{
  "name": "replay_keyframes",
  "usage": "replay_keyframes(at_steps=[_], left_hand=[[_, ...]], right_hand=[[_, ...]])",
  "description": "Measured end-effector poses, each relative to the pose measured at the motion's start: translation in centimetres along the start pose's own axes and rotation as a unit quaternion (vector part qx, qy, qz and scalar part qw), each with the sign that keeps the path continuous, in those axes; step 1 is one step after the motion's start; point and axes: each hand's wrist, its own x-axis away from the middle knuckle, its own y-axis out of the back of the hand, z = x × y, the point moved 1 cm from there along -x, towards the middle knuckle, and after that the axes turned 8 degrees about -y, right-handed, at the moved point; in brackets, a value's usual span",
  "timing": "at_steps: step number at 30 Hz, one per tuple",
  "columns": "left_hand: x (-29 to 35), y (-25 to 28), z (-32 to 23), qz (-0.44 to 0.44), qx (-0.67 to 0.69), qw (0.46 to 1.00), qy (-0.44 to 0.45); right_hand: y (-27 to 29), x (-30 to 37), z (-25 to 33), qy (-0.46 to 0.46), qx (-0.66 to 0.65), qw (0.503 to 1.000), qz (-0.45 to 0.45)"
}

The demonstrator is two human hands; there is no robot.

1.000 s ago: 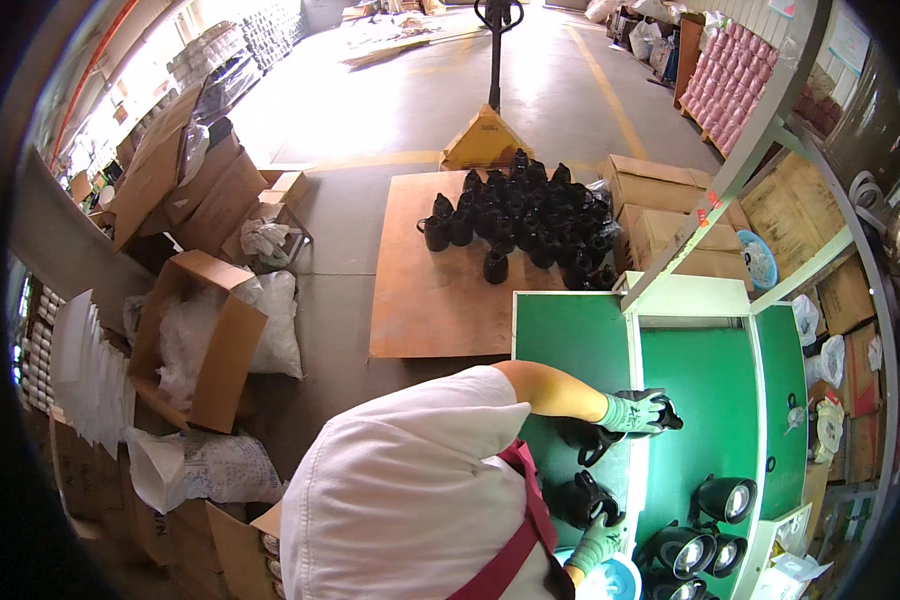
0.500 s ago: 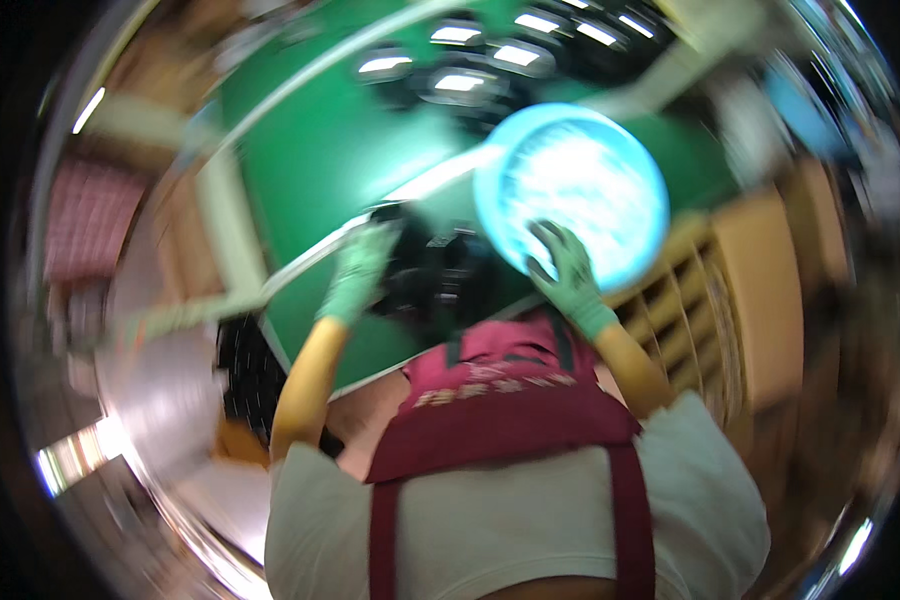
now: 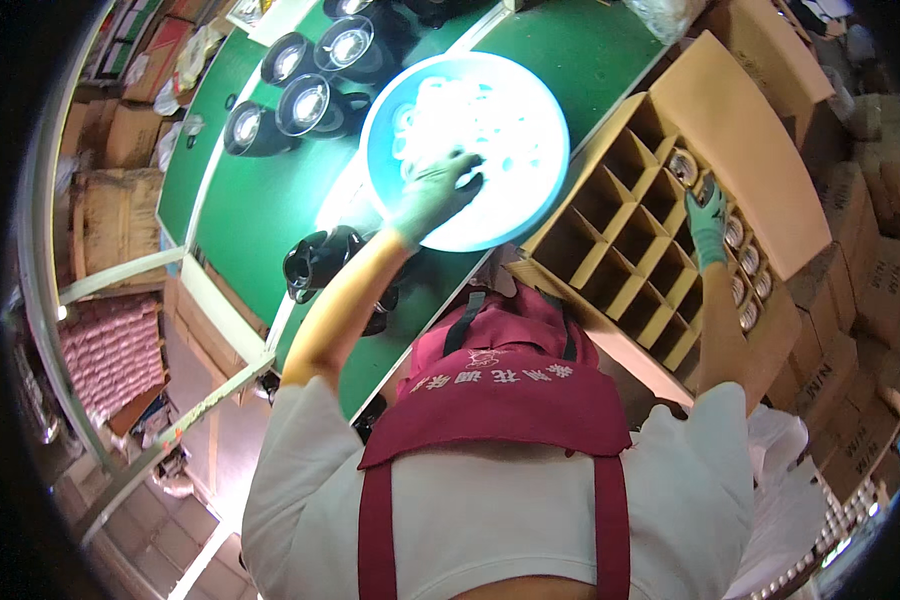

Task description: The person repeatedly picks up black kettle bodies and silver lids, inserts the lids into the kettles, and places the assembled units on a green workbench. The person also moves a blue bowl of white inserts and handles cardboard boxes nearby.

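"So, what has just shifted?"

"Look at the light-blue round plastic basin (image 3: 378, 150) at the edge of the green tabletop (image 3: 260, 200). It holds small white ring-shaped pieces (image 3: 510, 150), and the left hand (image 3: 438, 195) is over them now, where half a second ago it was by the glossy black handled pots (image 3: 315, 262)."

"Is it gripping one?"

"I can't tell. Its thumb and fingers are curled toward each other, but glare washes out the pieces below."

"And the right hand (image 3: 708, 212)?"

"It was by the basin; now it's well apart from the left, down at the open brown cardboard carton (image 3: 745, 130) with its square dividers. Its fingers are among the round metallic-topped pieces (image 3: 750, 261), beside the carton's long flap. Whether they close on one is hidden."

"What would you make of that?"

"My judgement: the work has moved from the pots to two supplies at once, basin and carton. Farther out, black vessels with shiny insides (image 3: 305, 105) stand on the tabletop beyond the basin."
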Motion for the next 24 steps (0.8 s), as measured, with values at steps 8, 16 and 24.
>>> replay_keyframes(at_steps=[8, 16, 24], left_hand=[[-10.3, -12.8, 1.7, -0.059, 0.026, 0.968, 0.244], [-9.8, -11.4, 1.6, -0.147, 0.060, 0.952, 0.261], [6.9, -1.9, -3.6, -0.391, 0.229, 0.850, 0.270]], right_hand=[[-7.5, -10.4, -1.2, -0.068, 0.261, 0.924, 0.271], [-19.8, -11.4, -13.9, 0.404, 0.631, 0.621, 0.230], [-8.0, -2.0, 11.8, 0.285, -0.109, 0.950, 0.074]])
